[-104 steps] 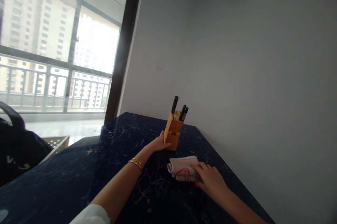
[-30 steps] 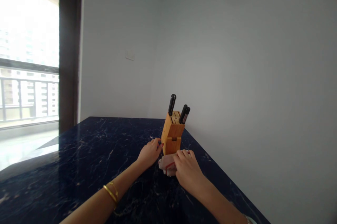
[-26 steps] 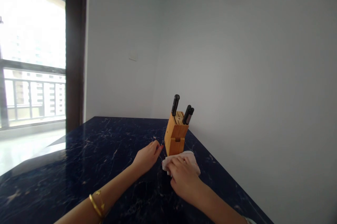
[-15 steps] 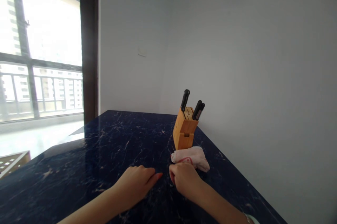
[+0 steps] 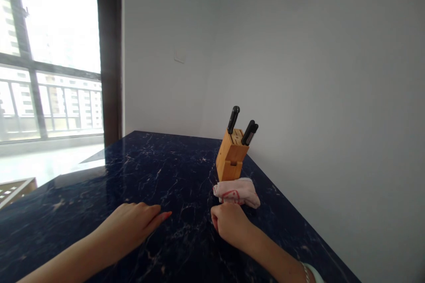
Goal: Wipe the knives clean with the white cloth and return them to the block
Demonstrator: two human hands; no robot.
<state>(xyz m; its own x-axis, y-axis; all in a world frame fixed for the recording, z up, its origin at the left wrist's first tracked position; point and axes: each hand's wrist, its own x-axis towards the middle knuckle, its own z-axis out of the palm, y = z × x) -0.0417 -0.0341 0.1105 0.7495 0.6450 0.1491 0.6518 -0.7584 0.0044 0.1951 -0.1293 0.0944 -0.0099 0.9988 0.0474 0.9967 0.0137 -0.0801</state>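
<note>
If my right hand (image 5: 230, 222), curled like a fist, bumped the pink cloth (image 5: 239, 189), I think it could have shoved the wooden block (image 5: 232, 159) just behind it on the shiny tabletop (image 5: 179, 165). Three black-handled knives (image 5: 233, 119) poked out of the top of the block. My left hand (image 5: 136, 222) was loose, holding nothing I could see

Can't actually read any text here tbh. There's a red mark (image 5: 230, 193) on the pink cloth (image 5: 245, 189), lower right of centre, but it's illegible.
</note>
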